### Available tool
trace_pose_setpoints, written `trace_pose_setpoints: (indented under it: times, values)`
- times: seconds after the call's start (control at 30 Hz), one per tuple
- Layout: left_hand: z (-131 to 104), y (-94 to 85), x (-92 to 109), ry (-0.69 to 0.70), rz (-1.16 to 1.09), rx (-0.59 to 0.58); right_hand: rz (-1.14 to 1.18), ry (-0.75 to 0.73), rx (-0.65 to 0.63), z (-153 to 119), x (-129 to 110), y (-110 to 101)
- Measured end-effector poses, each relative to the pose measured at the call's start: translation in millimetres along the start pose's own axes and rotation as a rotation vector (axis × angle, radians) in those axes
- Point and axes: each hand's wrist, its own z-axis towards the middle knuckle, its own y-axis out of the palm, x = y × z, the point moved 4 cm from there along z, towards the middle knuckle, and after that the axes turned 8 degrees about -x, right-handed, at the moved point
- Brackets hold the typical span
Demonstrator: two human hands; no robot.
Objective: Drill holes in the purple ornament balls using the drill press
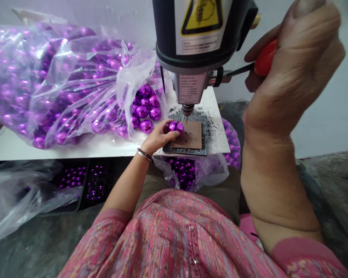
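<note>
My left hand (159, 137) grips a shiny purple faceted ball (176, 127) between thumb and fingers, over the left part of a brown board (195, 136). Just right of the ball, the thin bit of a drill press (188, 110) points down at the board. Up on the right, my right hand (301, 58) is closed around the red knob (266, 58) of the drill press lever. The board lies on the grey metal base (204, 150) of the machine, with dark shavings (213, 123) scattered around it.
A large clear plastic bag (75, 85) full of purple balls covers the left of the white table (116, 150), its mouth open towards the drill. Below the table edge hangs another bag of balls (182, 173). Black crates (87, 185) with balls stand at lower left.
</note>
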Motion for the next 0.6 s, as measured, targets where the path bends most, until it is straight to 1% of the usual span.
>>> trace_pose_setpoints:
  times: [0.07, 0.17, 0.33, 0.5, 0.6]
  values:
    - [6, 0.7, 0, 0.021, 0.104, 0.009, -0.029, -0.050, -0.006, -3, 1, -1]
    - [13, 1.4, -1, 0.043, 0.255, 0.019, -0.042, -0.075, -0.006, -6, 3, -2]
    - [13, 5.3, 7, 0.037, 0.448, -0.005, 0.010, -0.141, -0.042, -7, 2, -3]
    - [14, 14.2, 18, 0.003, 0.590, 0.020, 0.042, -0.133, -0.055, -7, 2, -3]
    - [19, 22.2, 19, 0.033, 0.628, 0.012, 0.044, -0.112, -0.037, -7, 2, -3]
